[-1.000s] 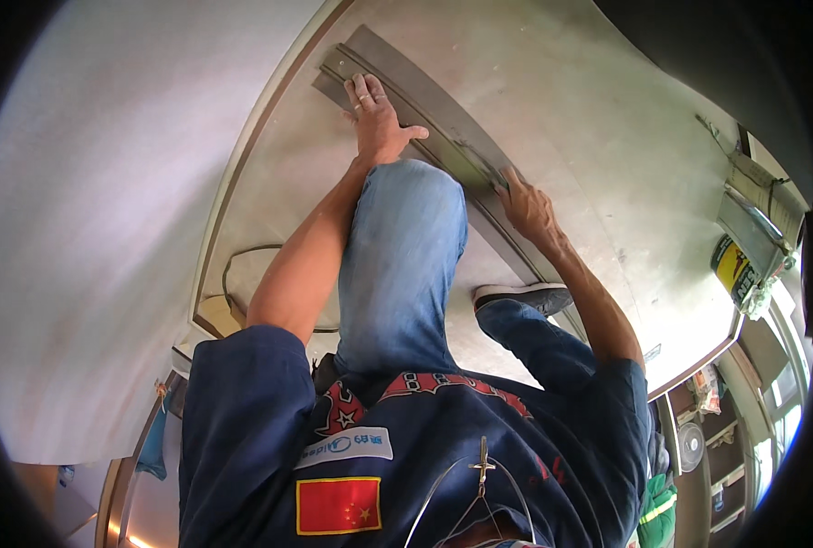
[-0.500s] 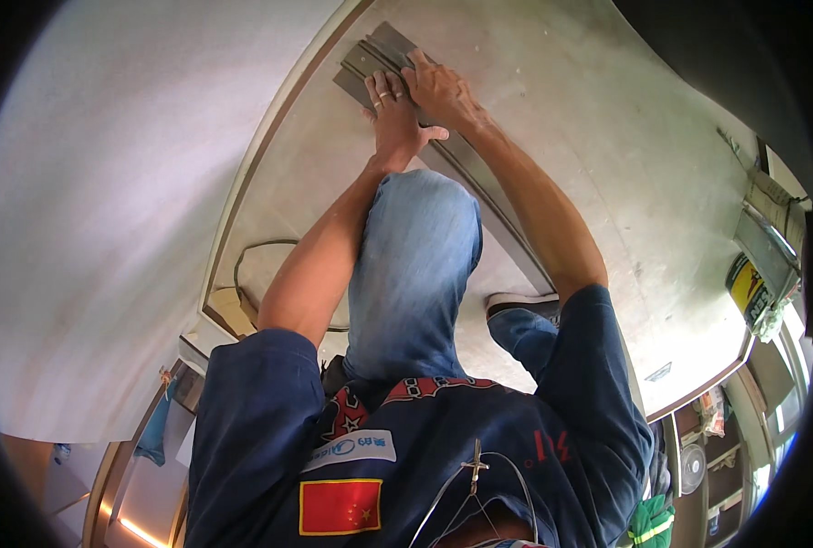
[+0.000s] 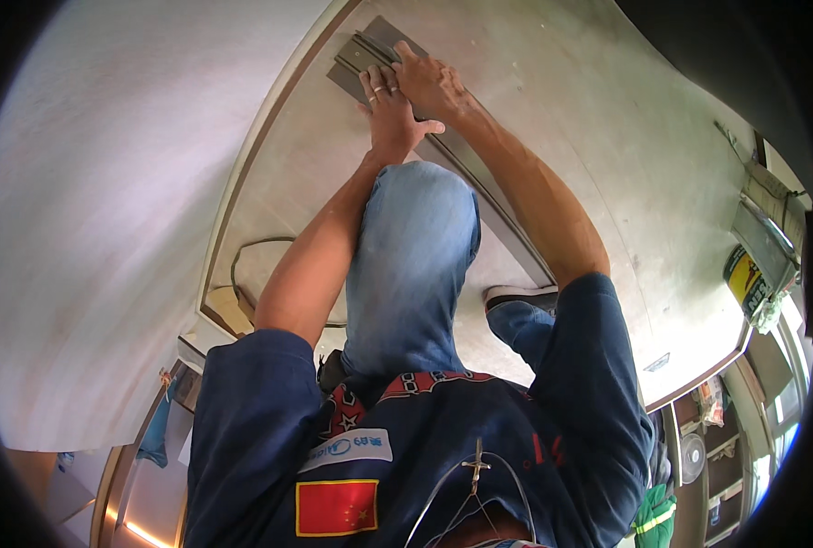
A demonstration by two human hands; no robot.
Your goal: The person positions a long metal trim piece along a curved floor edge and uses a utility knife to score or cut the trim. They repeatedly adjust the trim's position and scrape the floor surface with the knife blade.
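A long grey grooved strip [image 3: 359, 55], metal-looking and with flat flanges, runs diagonally over a pale board [image 3: 571, 128]. My left hand [image 3: 392, 114] lies on it near its far end, fingers stretched flat and thumb out to the right; a ring shows on one finger. Just right of it, my right hand [image 3: 434, 89] bends over the strip's right side. Its index finger points along the strip, while the other fingers are curled and partly hidden. Between my forearms stands my jeans-covered knee [image 3: 415, 247], hiding part of the board, and the strip passes to its right.
At the left, a raised rim [image 3: 258, 137] edges the board beside a pale curved surface [image 3: 105, 228]. A dark cord [image 3: 235, 265] and a cardboard piece [image 3: 231, 310] lie near my left elbow. A yellow-black container [image 3: 747, 281] and shelves [image 3: 724, 475] are at the right.
The whole view has shifted slightly. My right hand has slid a little toward the strip's far left end, and my left hand stays flat on the strip.
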